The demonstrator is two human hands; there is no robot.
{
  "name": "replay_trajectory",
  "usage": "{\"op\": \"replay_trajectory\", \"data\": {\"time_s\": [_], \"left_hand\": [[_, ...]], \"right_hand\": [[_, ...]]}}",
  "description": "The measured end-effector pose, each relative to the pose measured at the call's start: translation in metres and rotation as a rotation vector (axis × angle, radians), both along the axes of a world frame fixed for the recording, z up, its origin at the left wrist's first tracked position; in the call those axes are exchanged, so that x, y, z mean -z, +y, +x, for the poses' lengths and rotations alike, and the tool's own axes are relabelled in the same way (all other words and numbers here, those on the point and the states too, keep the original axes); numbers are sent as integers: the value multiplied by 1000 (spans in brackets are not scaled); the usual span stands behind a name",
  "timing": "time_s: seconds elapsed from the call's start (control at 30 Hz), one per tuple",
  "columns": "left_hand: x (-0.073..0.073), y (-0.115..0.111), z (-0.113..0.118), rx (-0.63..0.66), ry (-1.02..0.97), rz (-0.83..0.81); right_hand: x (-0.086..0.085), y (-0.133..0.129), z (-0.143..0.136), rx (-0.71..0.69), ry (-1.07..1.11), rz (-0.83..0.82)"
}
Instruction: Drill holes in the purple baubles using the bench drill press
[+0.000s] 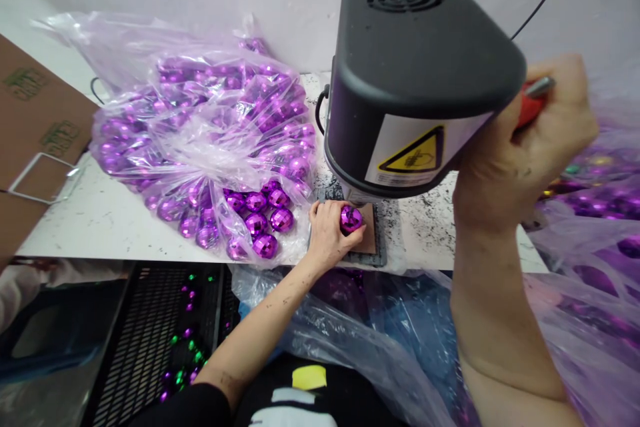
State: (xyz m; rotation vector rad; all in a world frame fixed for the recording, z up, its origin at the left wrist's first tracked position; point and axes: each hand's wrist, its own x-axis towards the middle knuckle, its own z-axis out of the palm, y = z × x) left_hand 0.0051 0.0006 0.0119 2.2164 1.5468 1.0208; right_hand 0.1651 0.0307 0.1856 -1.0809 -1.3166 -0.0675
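A shiny purple faceted ball (351,218) is held in the fingers of my left hand (330,230), over a brown pad on the dark base (381,247) of a black bench press machine (415,67). The machine's head hangs just above the ball, and I cannot tell if they touch. On the machine's right side, my right hand (530,153) is wrapped round a red handle (529,109) with a metal end. More purple balls (265,245) lie loose at the mouth of a clear plastic bag, left of my left hand.
The clear bag (200,140) bulges with purple balls on the white table (125,233). A cardboard box (35,120) stands at the left. Below is a black crate (135,347) with green and purple beads. More bagged purple pieces (600,247) fill the right side. Dark specks cover the tabletop.
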Motion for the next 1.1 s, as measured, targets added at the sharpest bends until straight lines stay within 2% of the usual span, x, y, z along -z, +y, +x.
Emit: {"op": "replay_trajectory", "data": {"time_s": [0.17,0.3,0.43,0.57,0.67,0.93,1.1], "left_hand": [[1,0,0,-8,2,-7],[-1,-1,0,-11,3,-25],[-3,-1,1,-20,7,-40],[-3,-1,1,-16,10,-48],[-3,-2,1,-12,10,-53],[-1,-2,1,-7,-7,-62],[1,-1,1,-6,2,-62]], "right_hand": [[25,-31,3,140,-189,115],[47,-50,2,89,-218,151],[65,-57,-4,11,-155,155],[79,-57,-9,33,-57,156],[85,-55,-12,56,-34,197],[88,-57,-21,98,49,121],[90,-48,-25,89,78,235]]}}
